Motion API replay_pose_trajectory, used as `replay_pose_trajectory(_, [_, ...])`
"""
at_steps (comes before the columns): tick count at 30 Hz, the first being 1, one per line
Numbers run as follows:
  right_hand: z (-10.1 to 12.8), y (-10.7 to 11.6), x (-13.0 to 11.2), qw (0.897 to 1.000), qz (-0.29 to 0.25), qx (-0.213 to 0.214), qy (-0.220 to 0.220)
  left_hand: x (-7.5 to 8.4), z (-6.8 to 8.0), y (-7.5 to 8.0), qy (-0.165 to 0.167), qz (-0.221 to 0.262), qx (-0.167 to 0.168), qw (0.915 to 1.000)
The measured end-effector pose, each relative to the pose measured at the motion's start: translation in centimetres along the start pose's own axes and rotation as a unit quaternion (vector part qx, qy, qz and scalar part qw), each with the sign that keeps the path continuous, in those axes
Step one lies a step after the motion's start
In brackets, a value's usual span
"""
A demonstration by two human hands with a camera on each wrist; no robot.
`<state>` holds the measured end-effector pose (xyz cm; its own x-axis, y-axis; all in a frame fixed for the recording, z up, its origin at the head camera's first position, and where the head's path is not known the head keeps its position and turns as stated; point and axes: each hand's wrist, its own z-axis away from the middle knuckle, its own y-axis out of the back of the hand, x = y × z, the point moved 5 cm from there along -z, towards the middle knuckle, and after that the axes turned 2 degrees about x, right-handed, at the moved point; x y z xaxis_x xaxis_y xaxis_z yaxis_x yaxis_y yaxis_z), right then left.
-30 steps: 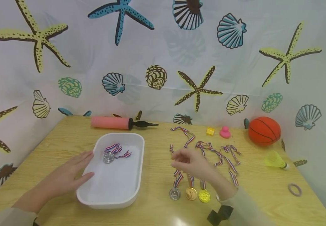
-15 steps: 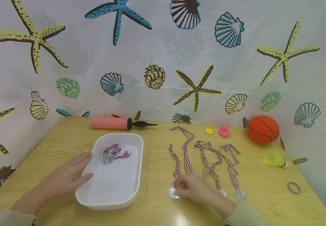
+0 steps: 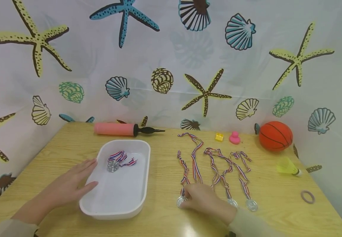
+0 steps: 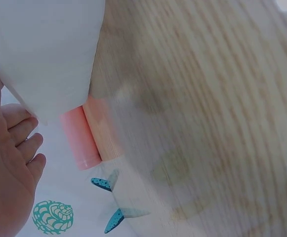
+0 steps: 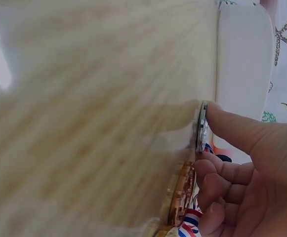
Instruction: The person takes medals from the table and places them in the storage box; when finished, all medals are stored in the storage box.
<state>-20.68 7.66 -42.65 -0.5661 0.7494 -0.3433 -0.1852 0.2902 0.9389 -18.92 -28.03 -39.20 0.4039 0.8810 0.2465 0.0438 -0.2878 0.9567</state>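
overhead, the right hand (image 3: 202,199) curls over a silver medal (image 3: 182,201) lying flat on the wooden table (image 3: 165,184), thumb at its rim; the left hand (image 3: 67,186), fingers straight, rests against the white tray (image 3: 142,184). from the left wrist, smooth plastic tray wall (image 4: 44,54) meets relaxed fingers (image 4: 27,143). from the right wrist, the thumb (image 5: 232,126) presses the thin disc's edge (image 5: 201,126); so flat and slick, it may slip, or its ribbon may snag neighbouring ones.

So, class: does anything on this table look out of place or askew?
Nothing is spilled or damaged. The ribbons lie tangled and overlapping beside the white tray, and the one medal in the tray sits bunched up.
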Motion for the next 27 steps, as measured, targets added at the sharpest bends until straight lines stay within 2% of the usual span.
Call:
replay_pose_trajectory(8, [-0.5, 0.1, 0.3, 0.996, -0.068, -0.049, -0.031, -0.2, 0.0, -0.1, 0.002, -0.001, -0.008, 1.0])
replay_pose_trajectory(14, [-0.7, 1.5, 0.7, 0.979, -0.195, -0.055, -0.027, -0.1, 0.0, -0.2, -0.002, 0.001, 0.001, 1.0])
replay_pose_trajectory(16, [-1.0, 2.8, 0.8, 0.972, -0.229, -0.048, -0.027, -0.1, 0.0, -0.2, -0.002, 0.002, 0.001, 1.0])
replay_pose_trajectory(20, [-2.0, 6.7, 0.6, 0.967, -0.253, -0.019, -0.032, -0.1, -0.1, -0.2, -0.001, 0.002, 0.001, 1.0])
replay_pose_trajectory(27, [-4.8, 14.3, -2.3, 0.963, -0.268, 0.033, 0.002, -0.2, -0.1, 0.0, -0.001, -0.002, 0.003, 1.0])
